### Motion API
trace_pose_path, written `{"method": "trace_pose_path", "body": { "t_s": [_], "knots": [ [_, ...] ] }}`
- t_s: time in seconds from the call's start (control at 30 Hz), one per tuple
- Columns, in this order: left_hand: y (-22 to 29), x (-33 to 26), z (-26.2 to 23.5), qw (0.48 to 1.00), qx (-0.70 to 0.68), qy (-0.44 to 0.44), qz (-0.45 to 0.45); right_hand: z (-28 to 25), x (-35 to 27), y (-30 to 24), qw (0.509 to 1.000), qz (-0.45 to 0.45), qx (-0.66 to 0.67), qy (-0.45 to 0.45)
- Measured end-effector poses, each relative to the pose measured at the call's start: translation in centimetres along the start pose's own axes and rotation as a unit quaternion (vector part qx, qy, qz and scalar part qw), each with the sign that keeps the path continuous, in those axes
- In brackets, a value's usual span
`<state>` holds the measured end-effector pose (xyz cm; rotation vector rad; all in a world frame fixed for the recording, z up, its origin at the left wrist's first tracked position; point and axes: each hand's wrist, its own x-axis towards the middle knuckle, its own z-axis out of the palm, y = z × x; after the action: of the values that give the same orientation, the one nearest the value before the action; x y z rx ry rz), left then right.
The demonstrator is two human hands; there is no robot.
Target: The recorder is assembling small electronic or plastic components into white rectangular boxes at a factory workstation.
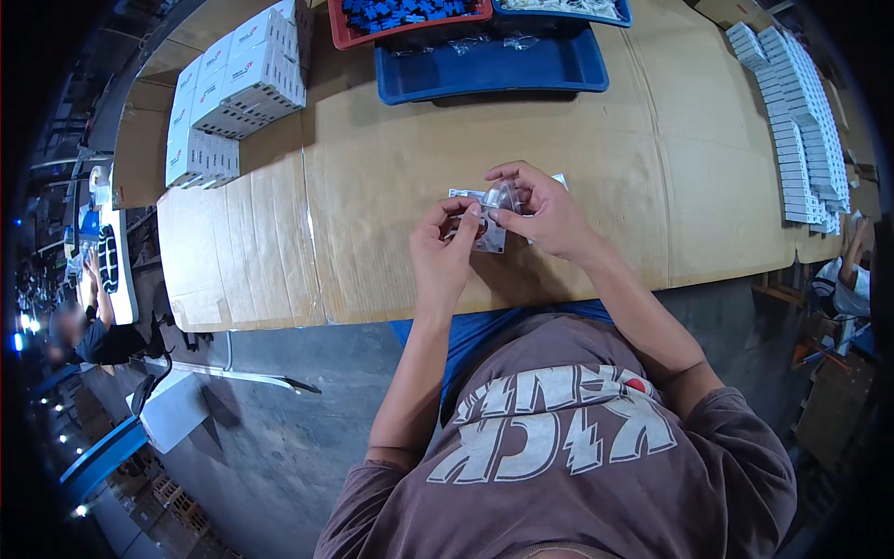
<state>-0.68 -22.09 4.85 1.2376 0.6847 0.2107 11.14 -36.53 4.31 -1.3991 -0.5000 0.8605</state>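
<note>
Over the middle of the cardboard-covered table, my two hands meet at a small clear plastic bag (505, 195). My left hand (441, 250) pinches its near-left edge between thumb and forefinger. The fingers of my right hand (551, 214) curl round the other side of the bag, thumb pressed toward the left one. Something small and pale shows through the plastic, too little of it to name. Under my hands lies a flat white printed box or card (492, 243), partly covered by my fingers. Another white edge shows behind my right hand.
A blue tray (494, 70) stands at the far side, behind it a red bin (410, 30) of blue parts and a blue bin of pale packets. White boxes (247, 79) are stacked at the left, more (801, 130) at the right. Other people (98, 331) sit beyond both ends.
</note>
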Motion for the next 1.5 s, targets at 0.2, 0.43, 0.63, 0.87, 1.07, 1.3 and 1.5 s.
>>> {"method": "trace_pose_path", "body": {
  "t_s": [0.2,0.43,0.63,0.87,1.07,1.3,1.5],
  "knots": [
    [-0.9,0.4,-0.7,0.998,0.021,-0.011,0.058,0.1,0.1,-0.2,0.999,-0.02,-0.044,-0.003],
    [-1.1,0.2,-0.4,0.998,0.006,-0.055,0.032,0.3,0.1,-0.4,1.0,0.017,0.016,0.017],
    [-1.0,0.4,-1.0,0.998,0.014,-0.028,0.055,0.6,0.2,0.2,0.999,0.003,0.013,0.034],
    [0.0,-0.2,-0.5,0.997,0.022,-0.039,0.067,0.7,0.1,-1.1,0.995,0.046,0.09,0.027],
    [-0.8,0.3,-0.8,0.998,-0.014,-0.023,0.05,0.0,0.4,0.2,1.0,-0.011,0.023,0.014],
    [-0.1,0.0,-0.5,0.995,0.058,-0.027,0.075,0.4,0.1,0.2,0.998,0.005,0.067,0.011],
    [-0.3,0.1,-0.5,0.993,0.06,-0.004,0.105,0.5,0.0,0.2,0.997,0.029,0.068,-0.018]
  ]
}}
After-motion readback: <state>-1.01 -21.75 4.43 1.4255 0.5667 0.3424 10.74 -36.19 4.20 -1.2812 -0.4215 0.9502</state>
